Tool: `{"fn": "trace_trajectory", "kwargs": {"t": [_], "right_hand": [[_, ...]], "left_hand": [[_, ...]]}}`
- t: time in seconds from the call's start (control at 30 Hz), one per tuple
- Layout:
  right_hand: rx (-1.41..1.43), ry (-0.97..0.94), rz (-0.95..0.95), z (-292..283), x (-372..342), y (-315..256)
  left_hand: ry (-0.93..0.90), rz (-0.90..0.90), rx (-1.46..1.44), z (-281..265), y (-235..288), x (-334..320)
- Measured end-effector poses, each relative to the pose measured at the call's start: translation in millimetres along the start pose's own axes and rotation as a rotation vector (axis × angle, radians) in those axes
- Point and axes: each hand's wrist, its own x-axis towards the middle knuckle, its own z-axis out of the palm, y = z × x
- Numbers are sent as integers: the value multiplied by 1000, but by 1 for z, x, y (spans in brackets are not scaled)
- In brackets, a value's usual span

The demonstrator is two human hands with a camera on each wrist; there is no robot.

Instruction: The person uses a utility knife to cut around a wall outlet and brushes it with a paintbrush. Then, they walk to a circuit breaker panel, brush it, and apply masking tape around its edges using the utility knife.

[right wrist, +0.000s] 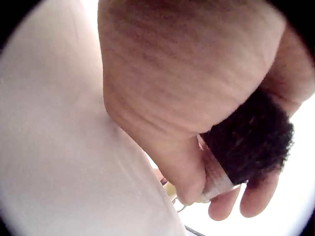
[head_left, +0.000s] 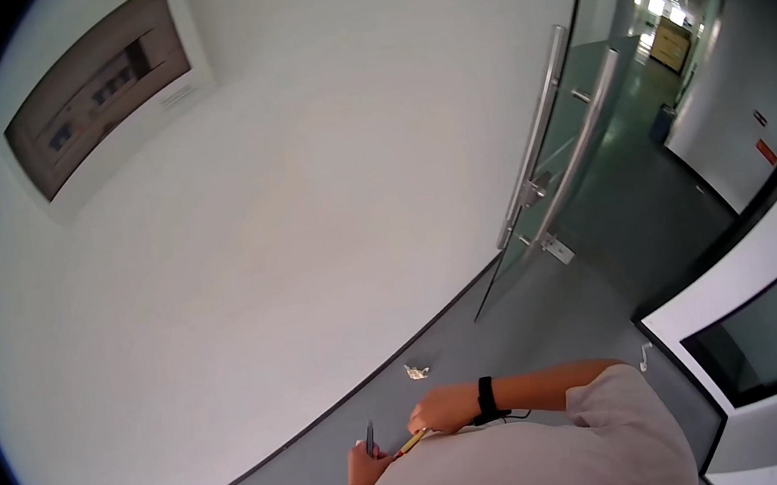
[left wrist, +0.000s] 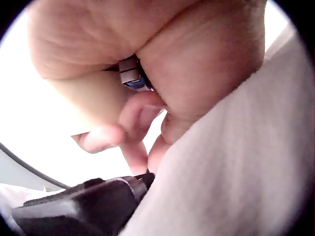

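Note:
My right hand (head_left: 443,410) grips a paintbrush (head_left: 414,441) by its bristle end, so the yellow handle slants down toward my left hand (head_left: 366,466). In the right wrist view, dark bristles (right wrist: 253,140) sit inside the curled fingers, with the pale ferrule (right wrist: 216,181) beside the thumb. My left hand holds a slim dark grey tool (head_left: 369,435) that points up from the fingers. A grey-and-blue end (left wrist: 132,73) of it shows in the palm. The brush's reddish handle tip lies right at the left fingers; I cannot tell whether they pinch it.
A small crumpled beige piece (head_left: 417,372) lies on the grey floor (head_left: 461,355) near the white wall (head_left: 306,204). A glass door with long metal handles (head_left: 580,146) stands to the right. A white cabinet with a dark window (head_left: 776,321) is at far right.

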Motion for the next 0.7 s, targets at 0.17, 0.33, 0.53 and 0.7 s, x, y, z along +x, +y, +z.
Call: {"fn": "trace_trajectory", "kwargs": {"t": [0.17, 0.33, 0.53, 0.7], "right_hand": [[-148, -46, -45, 27, 16, 5], [-149, -133, -120, 22, 28, 5], [-34, -7, -195, 12, 25, -2], [-166, -201, -142, 33, 55, -3]], "left_hand": [[27, 31, -38, 6, 8, -8], [50, 18, -31, 9, 18, -16], [81, 17, -36, 10, 12, -22], [94, 63, 29, 9, 8, -20]]}}
